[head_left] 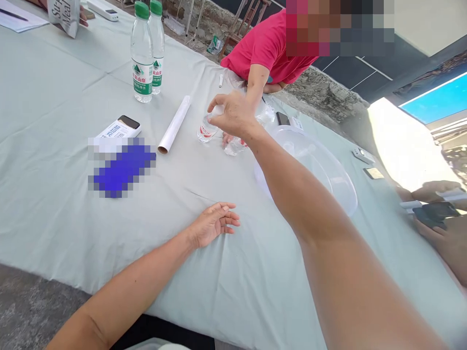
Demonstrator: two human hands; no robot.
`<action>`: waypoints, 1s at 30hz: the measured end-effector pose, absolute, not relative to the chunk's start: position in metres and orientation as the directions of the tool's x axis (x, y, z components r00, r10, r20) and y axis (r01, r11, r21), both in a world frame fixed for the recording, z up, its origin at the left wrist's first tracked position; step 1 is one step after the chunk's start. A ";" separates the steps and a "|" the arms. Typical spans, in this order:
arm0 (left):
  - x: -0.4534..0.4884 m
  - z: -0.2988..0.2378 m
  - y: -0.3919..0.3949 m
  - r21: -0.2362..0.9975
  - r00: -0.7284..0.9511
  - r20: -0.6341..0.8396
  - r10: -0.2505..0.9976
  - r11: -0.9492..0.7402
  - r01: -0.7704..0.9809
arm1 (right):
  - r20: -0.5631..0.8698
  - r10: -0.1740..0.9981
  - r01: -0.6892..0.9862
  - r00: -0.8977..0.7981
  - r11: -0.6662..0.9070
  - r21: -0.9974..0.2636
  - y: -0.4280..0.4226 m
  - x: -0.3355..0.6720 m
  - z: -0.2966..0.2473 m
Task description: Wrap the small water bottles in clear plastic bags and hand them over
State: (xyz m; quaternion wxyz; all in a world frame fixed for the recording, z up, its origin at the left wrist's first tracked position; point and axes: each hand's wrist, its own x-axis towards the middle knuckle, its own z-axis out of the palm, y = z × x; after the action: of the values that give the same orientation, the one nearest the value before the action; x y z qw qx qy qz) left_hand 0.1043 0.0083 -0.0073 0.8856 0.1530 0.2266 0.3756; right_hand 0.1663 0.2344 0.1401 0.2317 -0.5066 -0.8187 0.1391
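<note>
My right hand [235,114] reaches across the table, with thumb and index finger curled round the top of a small clear water bottle [206,131] with red print. The bottle leans slightly, its base at the cloth. Just beyond my wrist lies another clear bottle with red marks [236,147], partly covered by my arm. Fingertips of another hand [227,140] show beside it. Nearer to me, my left hand [216,224] rests on the pale cloth, fingers loosely spread and holding nothing. A white paper-like roll [175,125] lies left of the small bottle.
Two green-capped water bottles [142,58] stand at the back left. A white box [118,130] and a blurred blue item [124,170] lie nearer. A clear plastic basin [343,180] sits under my right forearm. Across the table leans a person in a red shirt [255,43].
</note>
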 end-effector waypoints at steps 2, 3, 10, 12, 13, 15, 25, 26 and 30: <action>0.104 -0.006 0.009 0.440 0.612 -0.290 0.735 0.671 -0.597 | 0.190 0.898 0.745 -0.397 0.436 -0.504 0.205 0.163 0.147; 0.103 -0.005 0.009 0.442 0.611 -0.290 0.737 0.669 -0.597 | 0.162 0.898 0.736 -0.409 0.429 -0.523 0.191 0.161 0.150; 0.102 -0.004 0.008 0.481 0.591 -0.292 0.751 0.650 -0.588 | 0.157 0.846 0.673 -0.510 0.506 -0.540 0.121 0.146 0.148; 0.101 -0.004 0.008 0.493 0.588 -0.292 0.755 0.645 -0.583 | 0.183 0.841 0.672 -0.509 0.521 -0.526 0.114 0.149 0.148; 0.101 -0.005 0.008 0.498 0.589 -0.290 0.755 0.644 -0.580 | 0.196 0.839 0.665 -0.507 0.525 -0.532 0.114 0.154 0.149; 0.101 -0.005 0.008 0.505 0.590 -0.288 0.755 0.643 -0.576 | 0.255 0.844 0.641 -0.472 0.527 -0.558 0.118 0.174 0.155; 0.102 -0.004 0.008 0.533 0.572 -0.297 0.765 0.630 -0.566 | -0.008 0.887 0.674 0.462 -0.357 -0.647 0.143 0.370 0.146; 0.102 -0.004 0.009 0.534 0.573 -0.297 0.764 0.631 -0.563 | -0.117 0.870 0.639 0.478 -0.437 -0.634 0.137 0.379 0.142; 0.100 -0.002 0.009 0.544 0.581 -0.296 0.758 0.634 -0.550 | -0.363 0.832 0.586 0.420 -0.554 -0.591 0.114 0.390 0.132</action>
State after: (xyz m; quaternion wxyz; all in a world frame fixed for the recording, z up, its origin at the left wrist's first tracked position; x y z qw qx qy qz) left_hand 0.0998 0.0086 -0.0022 0.8661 0.2011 0.2585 0.3776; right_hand 0.3903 0.1137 0.1319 0.1909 -0.8208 -0.4319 0.3215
